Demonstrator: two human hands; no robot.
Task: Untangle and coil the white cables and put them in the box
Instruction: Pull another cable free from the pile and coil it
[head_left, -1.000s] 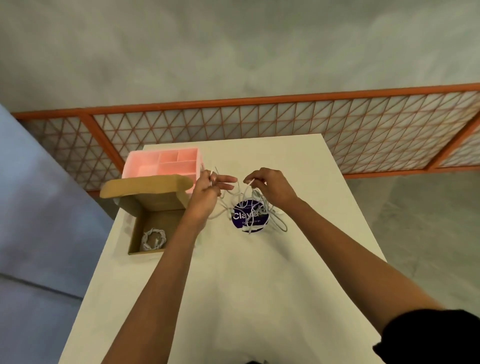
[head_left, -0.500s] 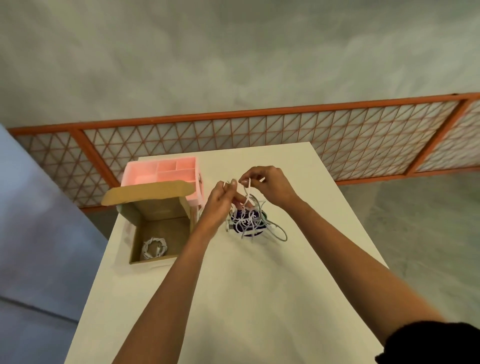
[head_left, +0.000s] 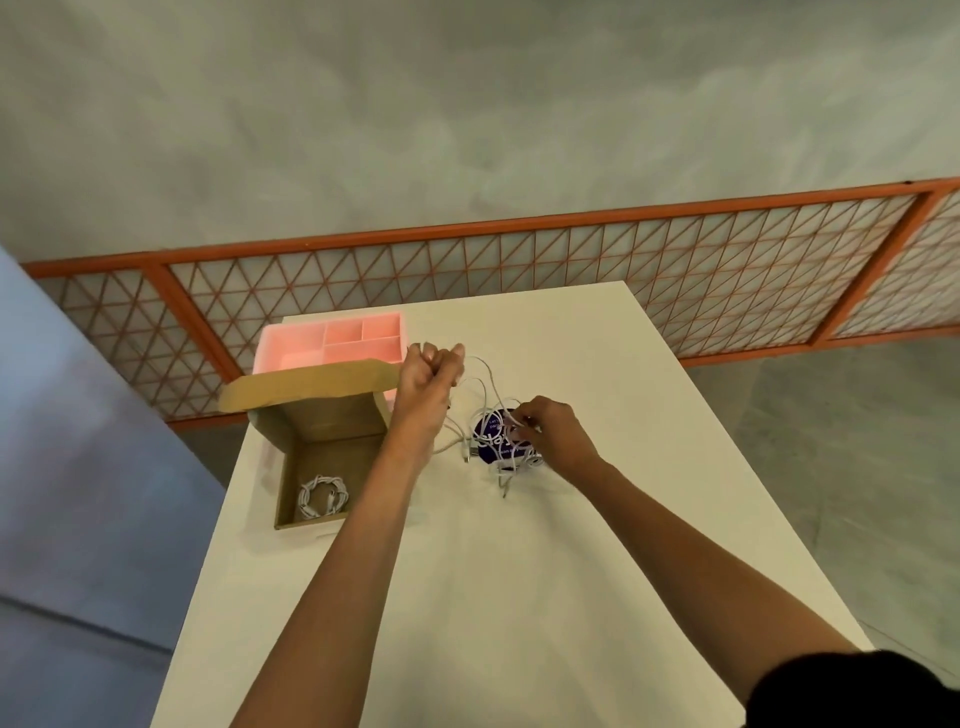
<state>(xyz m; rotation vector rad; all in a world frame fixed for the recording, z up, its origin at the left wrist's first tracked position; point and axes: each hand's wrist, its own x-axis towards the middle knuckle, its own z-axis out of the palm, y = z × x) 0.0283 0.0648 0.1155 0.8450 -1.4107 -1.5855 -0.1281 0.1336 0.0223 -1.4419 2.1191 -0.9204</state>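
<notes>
A tangle of white cables (head_left: 488, 400) lies on the white table (head_left: 519, 571), over a dark blue round sticker (head_left: 491, 439). My left hand (head_left: 426, 379) is raised beside the box, fingers closed on a cable strand that loops down to the tangle. My right hand (head_left: 550, 431) rests on the tangle, pinching strands over the sticker. An open cardboard box (head_left: 332, 447) stands to the left, its lid up. One coiled white cable (head_left: 322, 496) lies inside it.
A pink divided tray (head_left: 332, 345) sits behind the box at the table's far left corner. An orange lattice railing (head_left: 519, 270) runs behind the table. The table's left edge is close to the box.
My left hand has pulled up and to the left with a strand. My right hand has dropped down onto the tangle. The view has shifted.
</notes>
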